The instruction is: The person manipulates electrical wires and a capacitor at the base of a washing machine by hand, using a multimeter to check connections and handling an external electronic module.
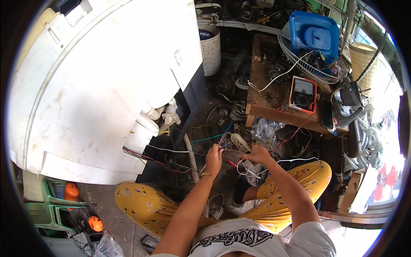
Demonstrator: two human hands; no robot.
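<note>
My left hand (213, 160) is closed in a pinch on thin coloured wires that run from the white appliance's side. Close to its right, my right hand (258, 154) has its fingers closed at the near end of a beige power strip (239, 142). Between and just below the hands lies a red test probe (231, 163). An analog multimeter (302, 94) with an orange-red case rests on the wooden bench, its red lead running down toward the floor. A bundle of dark and red wires (147, 159) comes out of the large white appliance (115, 81).
The low wooden bench (263, 96) at right carries screws, a basket (306, 66) with a blue plastic lid (314, 36), and a phone (327, 114). Loose cables and a clear plastic bag (265, 129) lie before it. A green stool (51, 205) stands at lower left.
</note>
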